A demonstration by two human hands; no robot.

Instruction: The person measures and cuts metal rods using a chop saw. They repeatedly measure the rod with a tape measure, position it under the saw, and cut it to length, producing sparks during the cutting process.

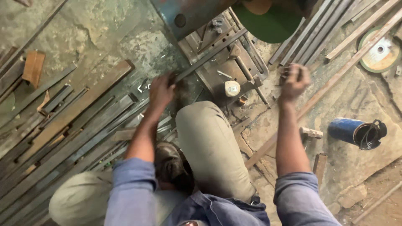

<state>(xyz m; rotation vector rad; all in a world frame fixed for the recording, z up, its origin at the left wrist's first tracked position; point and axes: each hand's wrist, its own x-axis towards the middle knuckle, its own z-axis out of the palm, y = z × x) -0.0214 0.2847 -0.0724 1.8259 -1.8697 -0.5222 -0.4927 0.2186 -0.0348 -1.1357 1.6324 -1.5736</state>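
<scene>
Left hand (pixel 161 90) fingers grip a long, dark, flat steel bar (pixel 209 54); right hand (pixel 295 81) curled, blurred.

Tape measure (pixel 231 88) right of bar (pixel 209 55)

Left hand (pixel 161 90) grips a steel bar (pixel 209 55) (right hand (pixel 295 81) blurred).

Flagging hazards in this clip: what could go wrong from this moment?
The left hand grips a metal bar lying across the cut-off saw's base, close under the green disc; fingers could slip toward it. The bent knee sits near that base. Loose steel strips crowd the floor and could trip the person.
</scene>
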